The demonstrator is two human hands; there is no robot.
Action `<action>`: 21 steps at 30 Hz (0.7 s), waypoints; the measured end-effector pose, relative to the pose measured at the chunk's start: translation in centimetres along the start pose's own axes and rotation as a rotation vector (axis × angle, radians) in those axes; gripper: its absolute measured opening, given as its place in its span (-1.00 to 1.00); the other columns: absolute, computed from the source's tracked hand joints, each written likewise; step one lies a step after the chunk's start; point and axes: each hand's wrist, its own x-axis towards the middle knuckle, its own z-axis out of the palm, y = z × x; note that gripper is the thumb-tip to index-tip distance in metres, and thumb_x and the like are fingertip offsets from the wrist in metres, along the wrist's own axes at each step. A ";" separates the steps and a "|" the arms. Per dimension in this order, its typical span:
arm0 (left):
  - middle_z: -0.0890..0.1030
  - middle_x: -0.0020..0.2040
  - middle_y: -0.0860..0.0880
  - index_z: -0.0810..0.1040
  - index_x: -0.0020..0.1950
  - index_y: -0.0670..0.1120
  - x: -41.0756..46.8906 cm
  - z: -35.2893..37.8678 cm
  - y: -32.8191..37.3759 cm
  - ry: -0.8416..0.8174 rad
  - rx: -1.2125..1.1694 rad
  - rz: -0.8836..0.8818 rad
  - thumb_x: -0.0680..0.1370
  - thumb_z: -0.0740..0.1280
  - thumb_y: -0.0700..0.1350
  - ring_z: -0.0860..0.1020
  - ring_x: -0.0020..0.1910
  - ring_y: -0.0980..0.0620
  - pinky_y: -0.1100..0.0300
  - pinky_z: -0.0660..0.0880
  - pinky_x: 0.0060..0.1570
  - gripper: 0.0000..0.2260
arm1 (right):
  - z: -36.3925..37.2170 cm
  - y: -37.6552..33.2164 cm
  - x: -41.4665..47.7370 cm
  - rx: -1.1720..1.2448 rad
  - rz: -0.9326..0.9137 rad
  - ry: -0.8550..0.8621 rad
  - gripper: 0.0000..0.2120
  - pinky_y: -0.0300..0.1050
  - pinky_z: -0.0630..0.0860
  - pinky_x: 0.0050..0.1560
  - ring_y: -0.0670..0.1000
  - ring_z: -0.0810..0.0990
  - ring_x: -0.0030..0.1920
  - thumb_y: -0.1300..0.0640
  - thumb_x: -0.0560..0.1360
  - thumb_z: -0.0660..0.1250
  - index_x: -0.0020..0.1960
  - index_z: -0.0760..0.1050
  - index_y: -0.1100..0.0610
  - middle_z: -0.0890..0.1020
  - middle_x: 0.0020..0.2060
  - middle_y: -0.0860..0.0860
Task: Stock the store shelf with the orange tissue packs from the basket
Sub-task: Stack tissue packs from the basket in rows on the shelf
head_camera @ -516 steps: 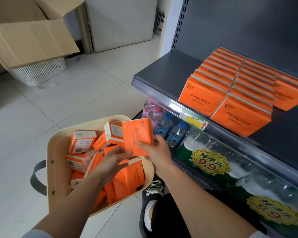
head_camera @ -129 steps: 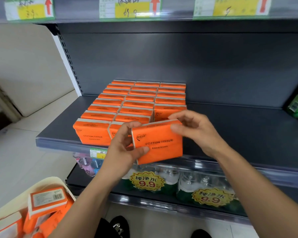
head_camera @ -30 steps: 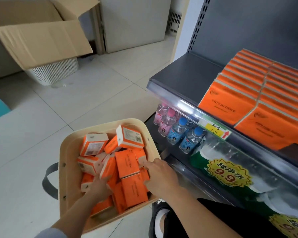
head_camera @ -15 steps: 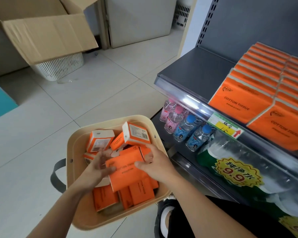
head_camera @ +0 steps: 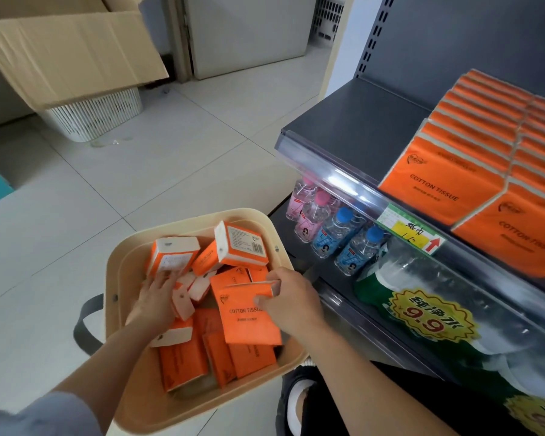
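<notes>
2 hands in the basket, 1 pack pinched

Far left, a cardboard box overhangs a white slatted bin. The beige basket sits on the floor, heaped with loose orange packs. The left hand lies on them, fingers straight, gripping nothing. The right hand pinches the top edge of 1 orange tissue pack over the heap, other packs crowding its base. Right, the shelf carries rows of packs behind a clear front rail; small bottles stand below.

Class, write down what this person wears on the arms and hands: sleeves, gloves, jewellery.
The left hand and the right hand are bare: no gloves, rings or watch show. A grey-blue sleeve covers the left upper arm; below it, and on the right, the forearms are uncovered.
</notes>
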 end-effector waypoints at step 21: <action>0.61 -0.16 -0.02 0.45 0.08 0.04 -1.0 -4.6 3.2 0.112 -0.622 0.074 0.55 0.29 0.11 0.61 -0.16 -0.03 0.08 0.51 -0.19 -0.80 | -0.1 -0.7 1.1 -0.067 0.030 0.033 -0.69 -0.03 0.56 0.02 0.00 0.56 0.03 -0.03 0.45 0.42 0.15 0.47 -0.02 0.55 0.03 -0.08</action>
